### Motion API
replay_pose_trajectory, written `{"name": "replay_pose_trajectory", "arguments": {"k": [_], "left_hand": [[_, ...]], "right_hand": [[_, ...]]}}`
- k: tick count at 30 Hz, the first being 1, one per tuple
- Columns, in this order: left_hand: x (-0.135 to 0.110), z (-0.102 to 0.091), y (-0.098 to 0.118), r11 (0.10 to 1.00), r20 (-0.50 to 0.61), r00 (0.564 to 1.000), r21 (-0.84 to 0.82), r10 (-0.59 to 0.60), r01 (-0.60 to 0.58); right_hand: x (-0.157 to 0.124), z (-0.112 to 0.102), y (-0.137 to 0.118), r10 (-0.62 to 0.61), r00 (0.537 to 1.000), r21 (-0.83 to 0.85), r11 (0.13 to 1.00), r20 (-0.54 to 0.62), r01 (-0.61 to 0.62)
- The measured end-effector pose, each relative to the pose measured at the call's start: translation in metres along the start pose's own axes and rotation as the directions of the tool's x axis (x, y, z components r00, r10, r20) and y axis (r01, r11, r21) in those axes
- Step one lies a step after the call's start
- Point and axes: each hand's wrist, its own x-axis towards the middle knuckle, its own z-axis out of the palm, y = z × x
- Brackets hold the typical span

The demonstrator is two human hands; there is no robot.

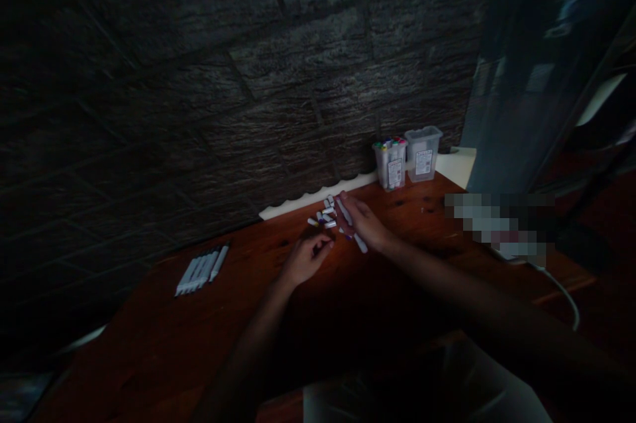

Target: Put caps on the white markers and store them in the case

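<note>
Where the wooden table (248, 297) runs along the dark wall (238, 111), a neat row of white pens (196, 272) lies on the left, side by side and slanting the same way, well apart from both hands. Next comes the left hand (307, 260), low over the wood, its fingers curled in and the thumb close to them, leaving a narrow opening; whether something small is pinched there I cannot tell. Just beyond its fingertips, between the two hands, short white pieces (328, 211) that look like pen caps lie loosely heaped, some with coloured ends. The right hand, (364, 223) at the right edge of that heap, is closed around a white pen (361, 244), which sticks out at both ends of the grip. To handle these well, I would hold the pen firmly by its barrel, lift it slightly so its lower end does not sweep the heap, and have the left thumb and fingertip take single pieces from the near edge, since round pieces probably roll easily. The light is dim, so checking coloured ends closely seems wise. Behind the right hand stands a tub of colour-topped pens (381, 168), with a clear tub (423, 156) beside it; farther right, a white cable (567, 297) curves down.
</note>
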Motion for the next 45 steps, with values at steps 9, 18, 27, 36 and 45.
{"name": "replay_pose_trajectory", "arguments": {"k": [9,18,27,36,45], "left_hand": [[0.0004,-0.0004,0.0011,1.000,0.019,1.000,-0.011,-0.015,0.015],[0.0007,-0.0001,0.0010,1.000,0.006,1.000,-0.007,0.004,-0.004],[0.0005,0.0010,-0.0005,1.000,0.006,1.000,0.008,0.002,-0.002],[0.0010,0.0004,0.0012,1.000,0.002,1.000,-0.003,0.018,-0.018],[0.0015,0.0003,0.0022,0.999,-0.003,0.999,0.021,0.047,-0.047]], "right_hand": [[-0.0004,0.0039,-0.0001,0.001,0.999,-0.037,0.999,-0.053,-0.003],[-0.0003,0.0009,-0.0009,0.026,1.000,-0.080,0.996,-0.010,-0.027],[-0.0043,0.0054,-0.0047,0.100,0.994,-0.030,0.995,0.042,-0.099],[-0.0036,0.0057,-0.0027,0.144,0.988,0.065,0.987,0.061,-0.147],[-0.0039,0.0049,-0.0027,0.133,0.989,0.075,0.988,0.063,-0.137]]}}
